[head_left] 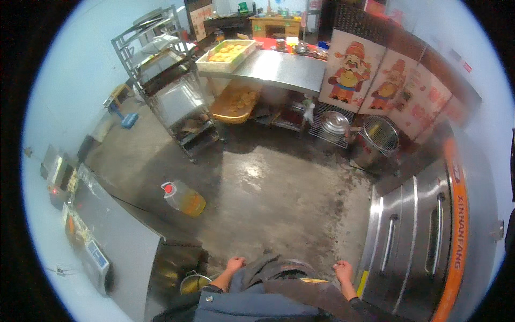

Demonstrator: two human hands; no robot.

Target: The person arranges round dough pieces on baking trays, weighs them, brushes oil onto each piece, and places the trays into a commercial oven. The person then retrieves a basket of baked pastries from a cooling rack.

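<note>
Low in the picture, my left hand [235,264] hangs at my side, its fingers curled in and nothing visible in them. A metal pot [194,282] stands on the floor beside that forearm. My right hand [343,271] hangs on the other side of my dark apron [284,269], fingers curled too, with no object showing. Nearest to it is the steel oven [399,241] with long door handles. Ahead and to the left, an oil jug [185,198] with a red cap, partly filled with yellow oil, is on the floor.
A steel table [279,67] at the back bears a crate [230,63] of round golden breads. Below it sits an orange tub [232,117]. A tray rack [171,96] stands left of it, lidded pots [370,147] to its right. A worktop [129,236] with a scale lies left.
</note>
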